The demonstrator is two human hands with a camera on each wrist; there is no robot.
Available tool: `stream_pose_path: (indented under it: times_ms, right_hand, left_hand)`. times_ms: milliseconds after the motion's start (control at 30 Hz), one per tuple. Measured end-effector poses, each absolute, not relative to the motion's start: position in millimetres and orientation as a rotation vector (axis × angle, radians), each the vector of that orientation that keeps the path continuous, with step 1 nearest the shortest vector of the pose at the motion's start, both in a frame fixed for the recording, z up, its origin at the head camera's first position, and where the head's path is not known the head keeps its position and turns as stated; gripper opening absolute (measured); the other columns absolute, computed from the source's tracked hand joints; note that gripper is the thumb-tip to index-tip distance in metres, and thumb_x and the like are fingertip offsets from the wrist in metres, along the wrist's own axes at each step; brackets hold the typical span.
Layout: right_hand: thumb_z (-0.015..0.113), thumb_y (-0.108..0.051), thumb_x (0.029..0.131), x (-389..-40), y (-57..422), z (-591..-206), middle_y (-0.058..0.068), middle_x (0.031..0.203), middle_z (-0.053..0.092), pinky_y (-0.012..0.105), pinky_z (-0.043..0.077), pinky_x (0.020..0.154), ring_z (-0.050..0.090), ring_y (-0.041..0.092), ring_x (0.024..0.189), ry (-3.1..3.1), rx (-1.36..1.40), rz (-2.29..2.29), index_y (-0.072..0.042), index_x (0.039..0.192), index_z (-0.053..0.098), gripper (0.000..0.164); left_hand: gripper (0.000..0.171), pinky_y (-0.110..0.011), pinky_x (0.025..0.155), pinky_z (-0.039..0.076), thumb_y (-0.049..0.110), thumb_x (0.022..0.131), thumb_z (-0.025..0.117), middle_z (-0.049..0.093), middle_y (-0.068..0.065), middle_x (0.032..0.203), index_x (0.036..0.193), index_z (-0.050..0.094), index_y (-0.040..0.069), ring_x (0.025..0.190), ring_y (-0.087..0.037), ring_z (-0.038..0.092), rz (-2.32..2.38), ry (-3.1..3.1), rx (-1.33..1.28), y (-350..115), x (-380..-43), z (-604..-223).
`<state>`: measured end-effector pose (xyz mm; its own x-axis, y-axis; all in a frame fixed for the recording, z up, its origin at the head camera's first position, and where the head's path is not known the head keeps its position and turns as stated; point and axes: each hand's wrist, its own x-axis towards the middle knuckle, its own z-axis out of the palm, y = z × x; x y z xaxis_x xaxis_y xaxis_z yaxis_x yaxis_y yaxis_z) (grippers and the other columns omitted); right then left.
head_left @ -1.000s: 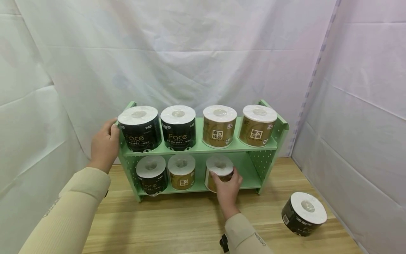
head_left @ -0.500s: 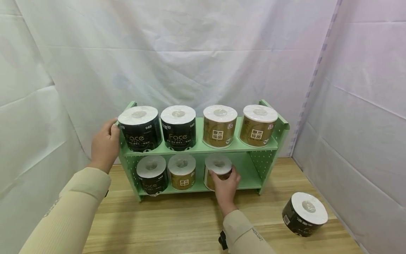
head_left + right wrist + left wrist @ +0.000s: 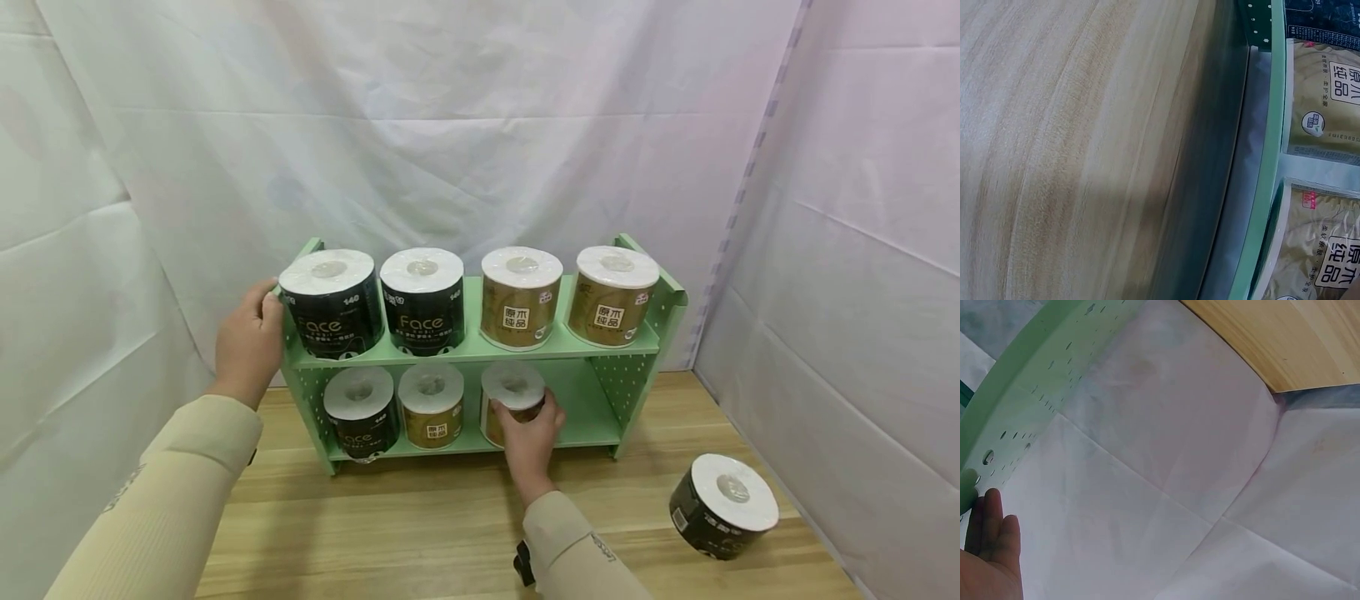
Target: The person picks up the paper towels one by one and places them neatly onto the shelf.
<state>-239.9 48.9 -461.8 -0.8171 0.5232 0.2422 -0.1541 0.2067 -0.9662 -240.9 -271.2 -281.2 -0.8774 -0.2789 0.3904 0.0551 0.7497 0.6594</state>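
Note:
My right hand (image 3: 532, 446) grips a gold-wrapped toilet roll (image 3: 513, 385) on the lower tier of a green two-tier shelf rack (image 3: 480, 357), thumb at its left side and fingers at its right. In the right wrist view this roll (image 3: 1310, 244) stands at the shelf edge, a bit of skin showing in the bottom corner. To its left are another gold roll (image 3: 432, 421) and a black one (image 3: 362, 417). My left hand (image 3: 250, 343) touches the rack's left upright; in the left wrist view its fingers (image 3: 992, 515) lie straight along the perforated panel (image 3: 1029, 394).
Two black rolls (image 3: 422, 308) and two gold rolls (image 3: 609, 304) stand on the upper tier. A black roll (image 3: 723, 507) lies tilted on the wooden table (image 3: 420, 533) at right. White cloth (image 3: 480, 142) hangs behind and on both sides.
My right hand has slid the gold roll a little to the left and back along the lower tier. The left hand stays at the upright.

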Motion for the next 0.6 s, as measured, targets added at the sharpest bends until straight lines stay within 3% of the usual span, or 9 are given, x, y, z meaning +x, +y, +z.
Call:
stream_pose_path:
  times_ms: [600]
  right_hand:
    - [0.086, -0.019, 0.072, -241.0, 40.0, -459.8, 0.023, 0.132, 0.034, 0.055, 0.033, 0.104, 0.035, 0.036, 0.123, -1.959, -0.296, 1.636, -0.001, 0.138, 0.041, 0.082]
  left_hand:
    - [0.055, -0.063, 0.091, 0.040, 0.037, 0.103, 0.018, 0.048, -0.025, 0.139, 0.148, 0.040, 0.014, 0.113, -0.047, 0.051, -0.922, -2.485, 0.159, -270.0, -238.7, -279.0]
